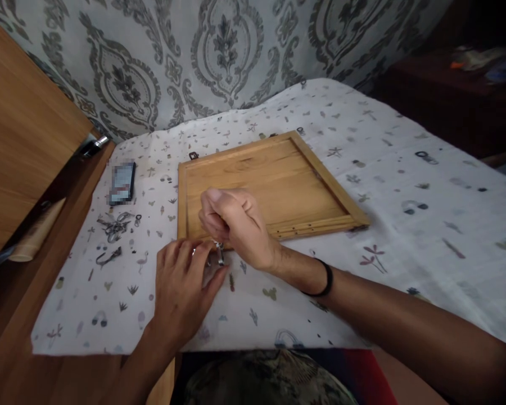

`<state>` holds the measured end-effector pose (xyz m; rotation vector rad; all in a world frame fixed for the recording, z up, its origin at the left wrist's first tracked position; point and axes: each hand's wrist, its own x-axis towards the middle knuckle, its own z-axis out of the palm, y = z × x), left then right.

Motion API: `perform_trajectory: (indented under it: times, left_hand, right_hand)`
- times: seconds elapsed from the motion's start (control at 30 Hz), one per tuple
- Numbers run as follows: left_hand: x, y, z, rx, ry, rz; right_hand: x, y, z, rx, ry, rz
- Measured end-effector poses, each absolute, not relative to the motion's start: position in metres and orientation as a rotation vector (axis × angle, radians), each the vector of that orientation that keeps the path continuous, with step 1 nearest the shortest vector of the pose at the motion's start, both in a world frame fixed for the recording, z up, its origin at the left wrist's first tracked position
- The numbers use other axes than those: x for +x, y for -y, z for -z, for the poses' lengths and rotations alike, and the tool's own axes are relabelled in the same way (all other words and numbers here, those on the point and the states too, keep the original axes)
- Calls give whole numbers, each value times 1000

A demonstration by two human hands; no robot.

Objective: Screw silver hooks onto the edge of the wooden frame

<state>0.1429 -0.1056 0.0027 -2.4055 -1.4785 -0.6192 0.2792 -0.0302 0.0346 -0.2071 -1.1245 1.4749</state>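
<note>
A framed wooden board lies on the cloth, with small dark holes along its near edge. My left hand is at the board's near left corner, its fingers curled over the edge. Between its thumb and fingers is a small silver metal hook, held against that edge and partly covered. Just above it, my right hand is closed in a fist. Whatever sits inside that fist is hidden from this angle. A dark wristband circles the right wrist.
Left of the board lie a pile of metal hooks, a loose hook and a phone. A small dark hanger sticks out from the board's far edge. Wooden furniture borders the left; a tube rests there.
</note>
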Motion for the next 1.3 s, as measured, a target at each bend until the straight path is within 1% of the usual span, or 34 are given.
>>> perform_trajectory:
  times: [0.17,0.3,0.47,0.97,1.3]
  left_hand:
    - [137,106,2,-2459,1456,703]
    - [135,101,3,-2548,1316,766]
    - [135,99,3,-2597,1171,733]
    - [134,94,6,-2614,1105,617]
    - [136,95,9,-2631,1110,695]
  right_hand:
    - [278,30,-37,-238,1120,-1478]
    - [278,30,-37,-242,1128,-1487]
    - [280,30,-35,-237,1143,-1474]
    - [280,30,-35,-202,1154,-1453]
    - [281,31,-35,-201,1146,-1483]
